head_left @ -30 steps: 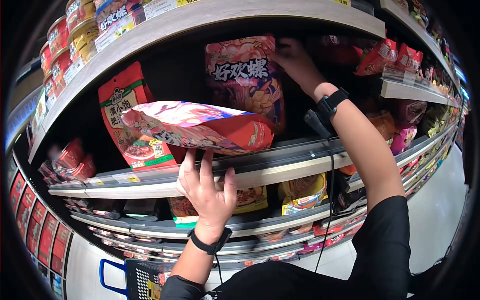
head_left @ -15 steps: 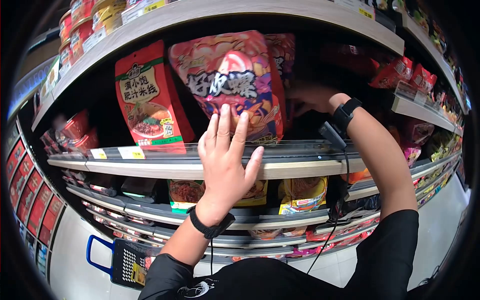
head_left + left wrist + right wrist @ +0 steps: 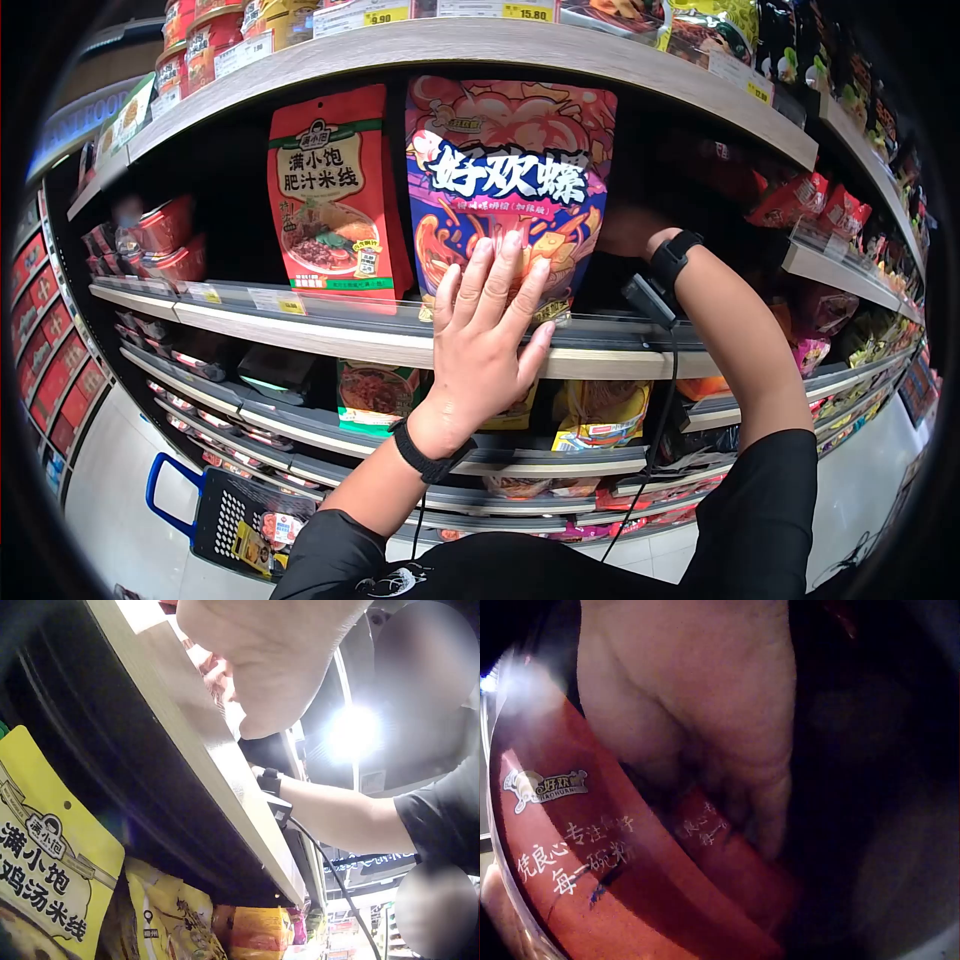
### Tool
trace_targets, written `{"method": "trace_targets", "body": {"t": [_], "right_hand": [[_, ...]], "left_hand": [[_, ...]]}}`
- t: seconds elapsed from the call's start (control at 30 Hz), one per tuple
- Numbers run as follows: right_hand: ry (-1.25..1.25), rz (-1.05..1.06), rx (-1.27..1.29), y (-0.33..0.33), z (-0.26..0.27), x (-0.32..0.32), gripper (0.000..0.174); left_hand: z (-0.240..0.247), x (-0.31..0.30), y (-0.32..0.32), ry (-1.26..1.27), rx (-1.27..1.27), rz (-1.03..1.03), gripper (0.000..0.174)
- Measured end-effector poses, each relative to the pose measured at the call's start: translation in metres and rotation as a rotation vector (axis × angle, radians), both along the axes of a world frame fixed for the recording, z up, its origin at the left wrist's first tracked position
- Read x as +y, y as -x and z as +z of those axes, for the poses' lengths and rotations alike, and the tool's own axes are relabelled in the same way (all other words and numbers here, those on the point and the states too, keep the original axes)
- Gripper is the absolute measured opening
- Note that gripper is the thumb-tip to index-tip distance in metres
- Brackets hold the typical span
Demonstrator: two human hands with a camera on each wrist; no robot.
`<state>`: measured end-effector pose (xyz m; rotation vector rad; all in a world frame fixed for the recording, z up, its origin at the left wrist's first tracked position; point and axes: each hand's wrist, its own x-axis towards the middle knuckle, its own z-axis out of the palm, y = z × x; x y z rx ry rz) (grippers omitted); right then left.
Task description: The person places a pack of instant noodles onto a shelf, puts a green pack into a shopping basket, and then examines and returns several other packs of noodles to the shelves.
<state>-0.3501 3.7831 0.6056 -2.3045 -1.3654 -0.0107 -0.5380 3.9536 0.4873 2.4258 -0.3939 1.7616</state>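
Observation:
A pink and purple bag with large white lettering stands upright at the shelf front. Across its lower front, the left hand rests with straight, spread fingers; its palm side shows in the left wrist view. At the bag's right side, the right hand reaches into the shadowed shelf. The right wrist view shows the right hand beside the bag's red side, its fingers bent downward by a second red surface. Shadow hides the fingertips and whether they grip.
A red rice-noodle bag stands to the left. A clear lip and wooden edge run along the shelf front, beneath an upper shelf. Bowls sit far left. A cable hangs from the right wrist; a basket stands below.
The pink and purple bag has gone from lying tilted over the shelf edge to standing upright, covering the similar bag behind. The left hand has moved up onto its front; the right hand has moved lower.

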Motion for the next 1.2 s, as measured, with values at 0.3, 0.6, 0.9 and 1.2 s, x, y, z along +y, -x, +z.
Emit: {"method": "trace_targets", "body": {"t": [0.3,0.6,0.9,1.2], "right_hand": [[-0.169,-0.167,0.424,0.037,0.014,-0.004,0.04],[-0.073,-0.368,-0.231,0.078,0.015,-0.061,0.031],[-0.332,0.68,0.24,0.175,-0.101,-0.121,0.027],[-0.074,-0.11,1.279,0.159,-0.463,-0.123,0.024]], "left_hand": [[-0.01,0.005,-0.001,-0.011,-0.017,0.003,0.057],[-0.043,0.006,0.003,-0.003,-0.042,-0.074,0.043],[-0.193,0.014,0.041,0.025,0.615,-0.463,0.019],[-0.532,0.107,0.27,0.51,1.958,0.34,0.026]]}}
